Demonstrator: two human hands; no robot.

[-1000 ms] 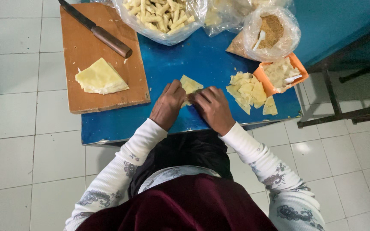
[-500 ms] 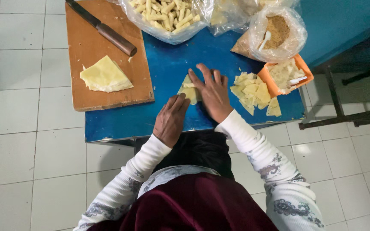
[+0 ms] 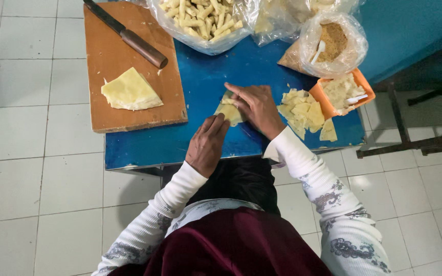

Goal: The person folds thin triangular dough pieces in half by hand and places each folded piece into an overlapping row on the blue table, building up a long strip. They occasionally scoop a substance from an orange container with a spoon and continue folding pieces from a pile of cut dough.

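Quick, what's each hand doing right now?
Left hand: fingers curled, touching the dough sheet, not gripping it.
Right hand: fingers flat, pressing on the dough sheet.

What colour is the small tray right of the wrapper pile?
Orange. The small tray shows best in the head view, beside the wrapper pile.

Dim, soft light; slight blur

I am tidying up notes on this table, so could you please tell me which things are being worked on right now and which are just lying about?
In use:
left hand
right hand
pastry sheet

Lying about:
knife
cutting board
folded sheets
bag of rolled sticks
pile of cut sheets
orange tub
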